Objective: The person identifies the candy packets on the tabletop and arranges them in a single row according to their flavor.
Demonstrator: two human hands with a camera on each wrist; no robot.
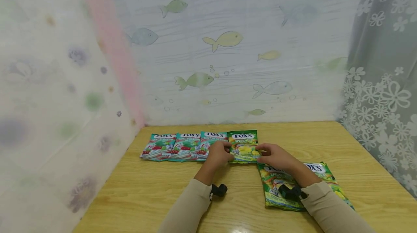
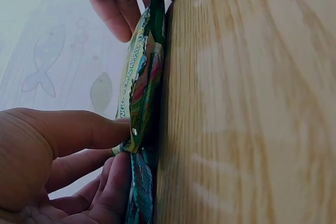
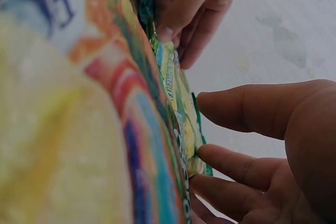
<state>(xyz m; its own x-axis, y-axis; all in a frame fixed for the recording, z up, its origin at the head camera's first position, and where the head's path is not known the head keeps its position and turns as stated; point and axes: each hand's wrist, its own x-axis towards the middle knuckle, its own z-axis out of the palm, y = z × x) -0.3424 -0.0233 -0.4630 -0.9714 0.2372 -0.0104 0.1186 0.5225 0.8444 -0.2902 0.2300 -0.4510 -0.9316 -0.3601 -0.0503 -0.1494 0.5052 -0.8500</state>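
Observation:
A green and yellow Fox's candy bag [image 1: 243, 149] lies flat at the right end of a row of bags. Thumb and index fingertip of my left hand [image 1: 219, 155] touch its left edge, while the other fingers rest over the neighbouring teal Mint Blossom bag [image 1: 213, 137]. My right hand [image 1: 277, 156] has its fingertips at the right edge of the same green bag [image 3: 184, 114], thumb and fingers spread apart in the right wrist view. Two more teal bags, one in the middle [image 1: 185, 148] and one at far left [image 1: 159, 148], continue the row, their sides overlapping.
More green Fox's bags [image 1: 281, 195] lie overlapping beneath my right forearm, nearer the front. The wooden table [image 1: 146, 196] meets a fish-patterned wall covering [image 1: 228, 91] behind the row. Lace-like curtain [image 1: 384, 102] hangs along the right side.

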